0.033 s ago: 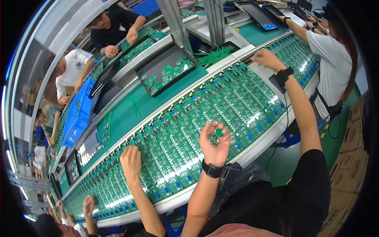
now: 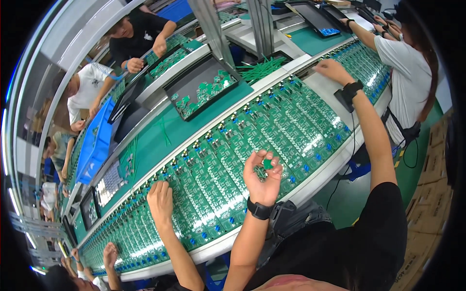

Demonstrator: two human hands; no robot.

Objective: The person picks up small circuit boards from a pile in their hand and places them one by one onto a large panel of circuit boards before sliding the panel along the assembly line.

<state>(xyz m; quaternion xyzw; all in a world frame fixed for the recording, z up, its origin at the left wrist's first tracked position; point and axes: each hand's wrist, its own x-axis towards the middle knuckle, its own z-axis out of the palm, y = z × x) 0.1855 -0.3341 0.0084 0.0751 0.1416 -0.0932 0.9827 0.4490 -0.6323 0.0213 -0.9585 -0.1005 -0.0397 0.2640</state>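
Observation:
My left hand (image 2: 262, 180) is palm up above the row of green circuit boards (image 2: 233, 165), its fingers curled round several small green circuit board pieces (image 2: 267, 164). A black band circles that wrist. Stretched out to the far right, my right hand (image 2: 335, 72) is over the far edge of the line, beside a bare stretch of metal rail (image 2: 307, 72). Its fingers are bent together, and whatever lies between the fingertips is too small to make out. A black device (image 2: 348, 95) is strapped to the right wrist.
A black tray (image 2: 180, 86) of small green boards stands beyond the line, with a bundle of green strips (image 2: 262, 69) to its right. At my left a co-worker's hand (image 2: 160, 199) touches the boards. Another person (image 2: 403, 63) works at the right. A blue bin (image 2: 94, 145) stands far left.
My right hand has shifted slightly to the right along the far edge. The left hand keeps its hold on the small boards. The whole view has slid a little.

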